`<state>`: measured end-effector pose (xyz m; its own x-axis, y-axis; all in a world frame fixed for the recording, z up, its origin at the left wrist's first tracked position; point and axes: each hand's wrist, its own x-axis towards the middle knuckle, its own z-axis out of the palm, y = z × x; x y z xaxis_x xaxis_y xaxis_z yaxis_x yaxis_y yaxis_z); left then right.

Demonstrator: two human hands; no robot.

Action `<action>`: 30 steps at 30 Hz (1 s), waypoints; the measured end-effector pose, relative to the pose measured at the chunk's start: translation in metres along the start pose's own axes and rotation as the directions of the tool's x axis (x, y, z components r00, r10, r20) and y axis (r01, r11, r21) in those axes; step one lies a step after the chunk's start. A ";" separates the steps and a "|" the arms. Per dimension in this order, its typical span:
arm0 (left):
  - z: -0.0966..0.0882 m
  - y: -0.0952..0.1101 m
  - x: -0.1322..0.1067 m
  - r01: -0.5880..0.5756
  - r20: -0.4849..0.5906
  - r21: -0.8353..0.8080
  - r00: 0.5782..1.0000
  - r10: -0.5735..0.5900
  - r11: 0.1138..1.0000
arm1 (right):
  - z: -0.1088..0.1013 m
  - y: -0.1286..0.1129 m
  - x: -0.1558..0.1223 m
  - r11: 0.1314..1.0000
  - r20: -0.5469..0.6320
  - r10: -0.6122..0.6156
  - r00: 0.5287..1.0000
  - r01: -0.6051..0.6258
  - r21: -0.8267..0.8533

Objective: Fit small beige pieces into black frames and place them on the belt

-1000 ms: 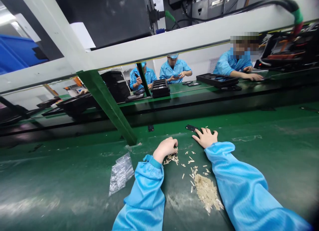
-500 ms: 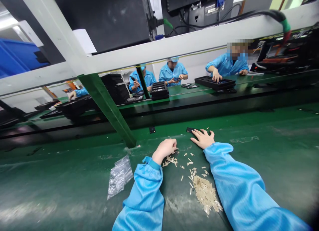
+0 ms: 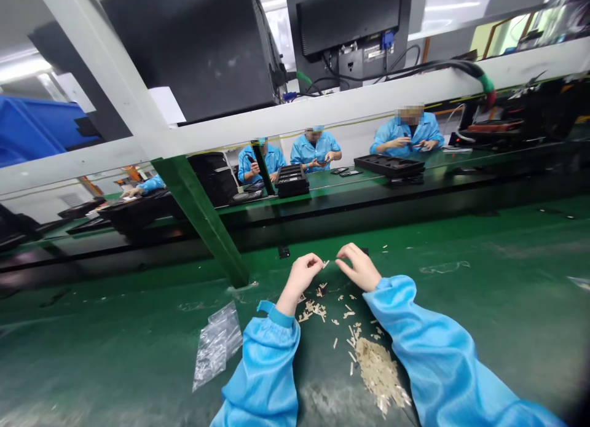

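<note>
My left hand (image 3: 303, 274) is closed in a pinch on a small beige strip (image 3: 326, 264), whose end sticks out past the fingertips. Facing it, my right hand (image 3: 360, 268) is open and holds nothing, its thumb and curved fingers apart just right of the strip. A black piece (image 3: 365, 251) lies partly hidden behind the right hand. Below the left hand, a loose cluster of similar beige bits (image 3: 313, 310) is spread on the green tabletop (image 3: 152, 353). Nearer to me, beside my right sleeve, is a larger heap of beige strips (image 3: 378, 370).
Clear plastic bags (image 3: 217, 344) lie left of my left sleeve. A small black piece (image 3: 284, 252) rests near the table's back edge. The slanted green post (image 3: 203, 221) rises at left. Across the divider, co-workers in blue sit by black trays (image 3: 389, 165).
My left hand has lifted slightly from the beige cluster with a strip. My right hand has left the black piece and moved left towards it. The camera view has tilted up a little.
</note>
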<state>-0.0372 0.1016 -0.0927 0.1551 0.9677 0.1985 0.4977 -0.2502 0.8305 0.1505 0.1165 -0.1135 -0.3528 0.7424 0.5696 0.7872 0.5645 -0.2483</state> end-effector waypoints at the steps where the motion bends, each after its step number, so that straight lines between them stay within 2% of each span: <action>1: 0.000 0.003 0.000 0.000 -0.016 -0.046 1.000 -0.001 0.999 | -0.003 -0.010 0.001 0.999 -0.032 -0.044 0.999 0.044 0.016; 4: 0.001 0.015 -0.004 -0.019 -0.042 -0.155 0.999 0.013 0.988 | -0.007 -0.033 0.001 0.992 -0.125 -0.116 0.985 0.121 0.026; 7: 0.002 0.028 -0.009 -0.048 -0.050 -0.210 0.998 0.038 0.976 | -0.012 -0.040 -0.001 0.990 -0.193 -0.135 0.972 0.140 0.011; 13: -0.001 0.042 -0.017 -0.105 -0.064 -0.156 0.993 0.096 0.982 | -0.025 -0.042 -0.001 0.986 -0.212 -0.168 0.963 0.167 -0.023; 21: -0.009 0.051 -0.023 -0.158 -0.026 0.018 0.987 0.159 0.987 | -0.039 -0.048 0.001 0.968 -0.143 -0.250 0.958 0.249 -0.027; 25: -0.016 0.058 -0.029 -0.201 0.035 0.017 0.979 0.201 0.979 | -0.049 -0.056 0.000 0.960 -0.036 -0.260 0.965 0.254 -0.115; 30: -0.019 0.059 -0.026 -0.156 0.079 0.150 0.986 0.145 0.976 | -0.054 -0.056 0.003 0.947 0.091 -0.214 0.973 0.229 -0.225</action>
<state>-0.0276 0.0624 -0.0388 0.2923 0.9158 0.2755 0.5900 -0.3994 0.7017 0.1322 0.0677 -0.0554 -0.5575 0.6343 0.5356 0.7785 0.6235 0.0720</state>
